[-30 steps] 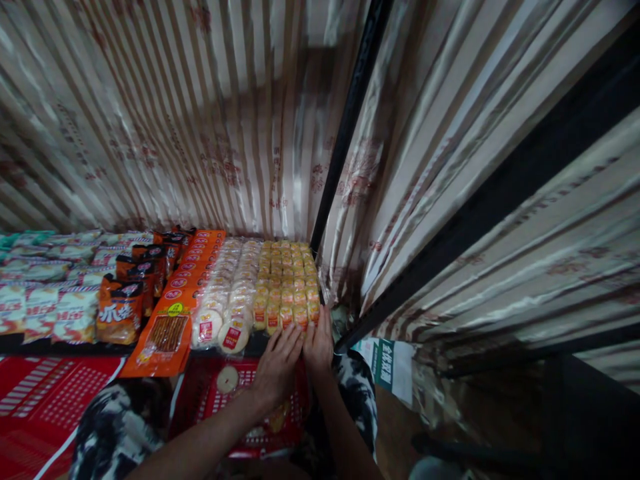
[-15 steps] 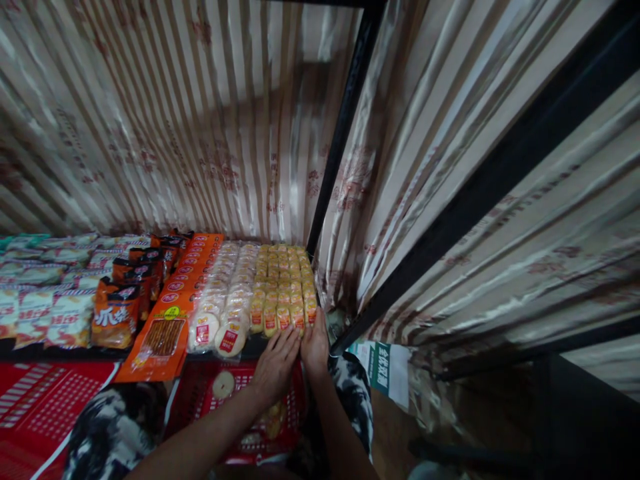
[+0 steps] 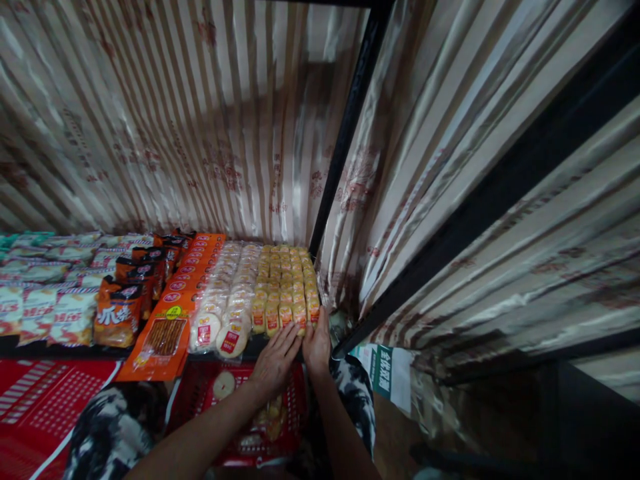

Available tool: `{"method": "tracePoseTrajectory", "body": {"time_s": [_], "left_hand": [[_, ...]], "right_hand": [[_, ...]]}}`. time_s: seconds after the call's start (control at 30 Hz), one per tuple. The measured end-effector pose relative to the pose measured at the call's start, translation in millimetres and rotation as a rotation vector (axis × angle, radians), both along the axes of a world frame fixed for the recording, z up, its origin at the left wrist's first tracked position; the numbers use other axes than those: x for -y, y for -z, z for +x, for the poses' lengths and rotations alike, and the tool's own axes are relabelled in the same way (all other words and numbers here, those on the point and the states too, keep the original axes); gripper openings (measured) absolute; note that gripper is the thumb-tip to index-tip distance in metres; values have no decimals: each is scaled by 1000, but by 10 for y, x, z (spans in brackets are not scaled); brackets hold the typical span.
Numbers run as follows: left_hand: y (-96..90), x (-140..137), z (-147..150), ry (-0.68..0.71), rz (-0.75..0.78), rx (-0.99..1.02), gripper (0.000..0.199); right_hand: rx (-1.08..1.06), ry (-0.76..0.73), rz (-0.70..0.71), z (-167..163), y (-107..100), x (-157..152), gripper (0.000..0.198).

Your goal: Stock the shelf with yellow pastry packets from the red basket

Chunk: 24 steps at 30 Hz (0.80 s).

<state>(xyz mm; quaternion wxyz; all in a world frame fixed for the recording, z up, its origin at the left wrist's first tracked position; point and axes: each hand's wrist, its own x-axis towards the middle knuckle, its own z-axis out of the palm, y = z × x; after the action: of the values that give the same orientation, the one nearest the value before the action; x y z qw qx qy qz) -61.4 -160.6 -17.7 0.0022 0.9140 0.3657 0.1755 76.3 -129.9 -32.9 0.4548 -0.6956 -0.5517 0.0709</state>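
Rows of small yellow wrapped snack packs stand at the right end of a dark shelf. My left hand lies against the front of these rows, its fingers stretched out flat. At their right front corner is my right hand, fingers extended upward along the last row. Both hands touch the packs, and neither is wrapped round one. Just left of them are rows of round white crackers in clear wrap. Beneath my forearms, a red basket holds a round cracker and some yellow packs.
Further left on the shelf are orange bags of stick snacks, orange-black bags and white bags. Another red basket stands at lower left. Black posts and striped sheeting enclose the back and right.
Both hands stay at the front of the yellow packs, with hardly any movement. The whole view has shifted very slightly.
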Motion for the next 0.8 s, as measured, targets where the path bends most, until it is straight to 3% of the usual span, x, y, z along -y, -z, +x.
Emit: {"method": "tracePoseTrajectory", "body": {"time_s": [0.17, 0.37, 0.8], "left_hand": [[-14, 82, -34, -22, 15, 35, 60], [102, 252, -115, -81, 47, 94, 53], [179, 113, -124, -89, 12, 145, 43]], "right_hand": [[83, -43, 37, -31, 25, 120, 55], [177, -72, 58, -40, 121, 192, 57], [262, -26, 84, -88, 111, 179, 53]]}}
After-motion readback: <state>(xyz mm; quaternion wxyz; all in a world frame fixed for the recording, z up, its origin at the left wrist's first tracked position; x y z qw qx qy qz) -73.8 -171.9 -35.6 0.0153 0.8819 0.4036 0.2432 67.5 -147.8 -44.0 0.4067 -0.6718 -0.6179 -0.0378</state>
